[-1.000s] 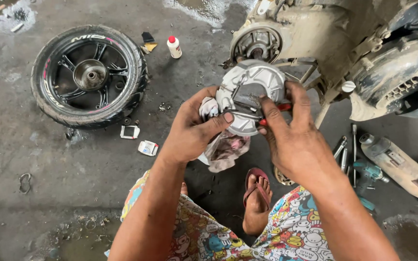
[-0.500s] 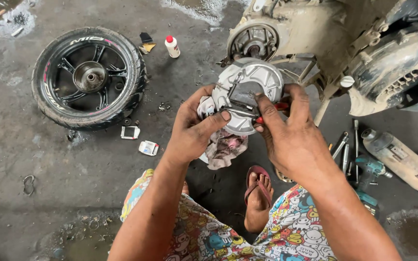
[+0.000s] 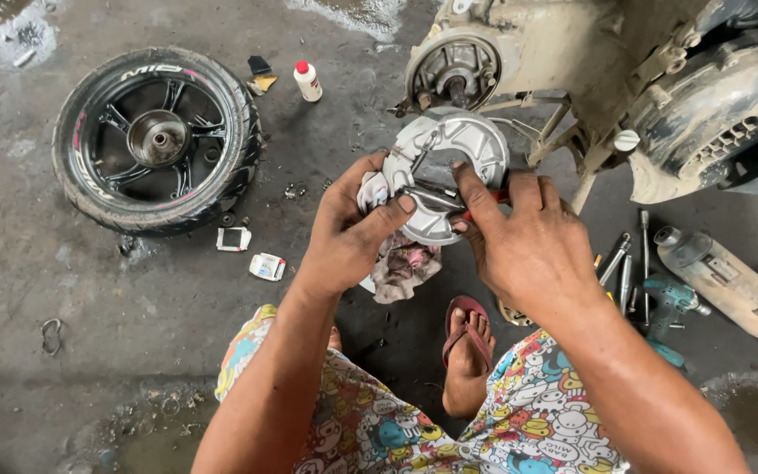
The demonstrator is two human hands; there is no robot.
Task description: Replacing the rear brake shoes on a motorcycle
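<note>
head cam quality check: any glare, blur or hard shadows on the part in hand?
Head view: soft, even daylight, no hard shadows; the round metal plate reads bright but keeps detail, no blown glare. Left hand and right hand are sharp, no motion blur. Wheel on the floor is also in focus; slight wide-angle stretch at the edges.

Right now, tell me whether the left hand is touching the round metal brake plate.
Touching. The head view shows the left hand with its thumb pressed across the face of the round metal brake plate, a rag bunched beneath.
</note>
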